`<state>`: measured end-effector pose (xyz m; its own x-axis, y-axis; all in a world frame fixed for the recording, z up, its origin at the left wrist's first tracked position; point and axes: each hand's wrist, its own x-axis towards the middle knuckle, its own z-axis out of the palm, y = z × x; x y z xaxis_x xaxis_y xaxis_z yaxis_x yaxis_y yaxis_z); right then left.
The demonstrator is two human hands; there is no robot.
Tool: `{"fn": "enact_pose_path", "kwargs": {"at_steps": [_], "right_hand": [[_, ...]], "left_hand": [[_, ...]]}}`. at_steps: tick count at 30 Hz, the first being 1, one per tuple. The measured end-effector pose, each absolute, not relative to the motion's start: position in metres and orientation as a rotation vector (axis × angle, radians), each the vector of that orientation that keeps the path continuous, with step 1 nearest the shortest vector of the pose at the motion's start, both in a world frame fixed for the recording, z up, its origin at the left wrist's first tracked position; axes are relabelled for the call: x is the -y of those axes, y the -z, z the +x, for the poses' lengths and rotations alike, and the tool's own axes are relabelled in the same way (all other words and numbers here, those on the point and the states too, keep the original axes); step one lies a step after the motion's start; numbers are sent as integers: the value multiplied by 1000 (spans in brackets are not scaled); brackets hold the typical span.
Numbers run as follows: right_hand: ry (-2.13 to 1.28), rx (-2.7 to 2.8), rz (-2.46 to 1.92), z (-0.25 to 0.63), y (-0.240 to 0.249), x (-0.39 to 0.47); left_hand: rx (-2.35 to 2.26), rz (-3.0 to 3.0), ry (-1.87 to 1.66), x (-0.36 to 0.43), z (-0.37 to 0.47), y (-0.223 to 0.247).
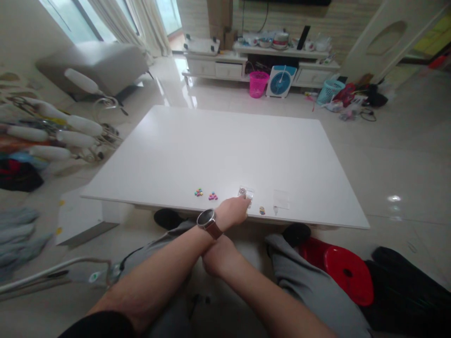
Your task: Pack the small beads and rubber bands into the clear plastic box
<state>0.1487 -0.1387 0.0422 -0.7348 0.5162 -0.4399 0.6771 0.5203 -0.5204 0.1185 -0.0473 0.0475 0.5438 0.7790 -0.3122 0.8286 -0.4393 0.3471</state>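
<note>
My left hand (233, 209), with a round watch on its wrist, reaches over the near edge of a white table (225, 145). Its fingers are closed at a small clear plastic bag (250, 193) holding silvery pieces. My right hand (219, 256) lies below, under the left wrist, a loosely curled shape whose fingers are hidden. Left of the bag are a small pile of multicoloured beads (198, 192) and a pile of pink and purple beads (213, 196). Just to its right sits a small yellow and blue figure charm (262, 211), then a tiny pale piece (276, 210) beside another clear bag (282, 199).
A red stool (348, 274) stands at the lower right beside my leg. On the left are a lamp-like fixture with white shades (82, 126) and a grey bench (95, 65). A pink basket (258, 84) and a blue fan (281, 81) stand beyond the table.
</note>
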Motion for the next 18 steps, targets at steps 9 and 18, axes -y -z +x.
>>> {"fn": "enact_pose_path", "kwargs": {"at_steps": [9,18], "right_hand": [[789,-2411,993,158,-63,126],[791,-2435,984,146,-60,126]], "left_hand": [[-1617,2184,172,-10,21,-33],[-1566,2196,129,-2,13,-14]]}}
